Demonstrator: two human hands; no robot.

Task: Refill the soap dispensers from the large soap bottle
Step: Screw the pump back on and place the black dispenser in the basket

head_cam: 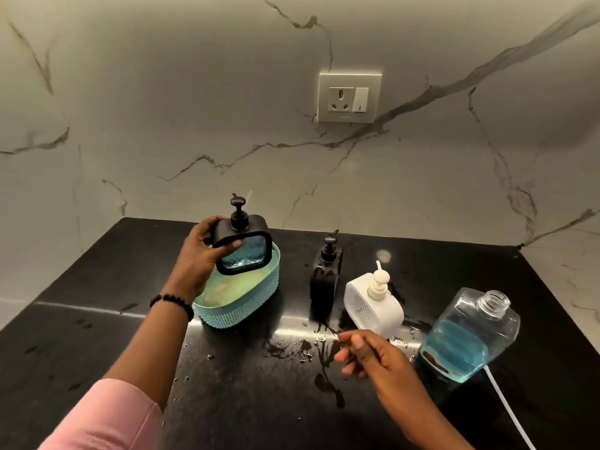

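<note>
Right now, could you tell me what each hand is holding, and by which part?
The left hand grips the black dispenser by its upper left corner, above the basket. The right hand holds nothing.

A black polished worktop (97, 319), wet with scattered droplets at centre frame, meets a white marble-pattern wall (162, 108) with grey veining. A white socket plate (350, 97) with one switch is mounted on the wall, upper centre-right of the frame.
</note>
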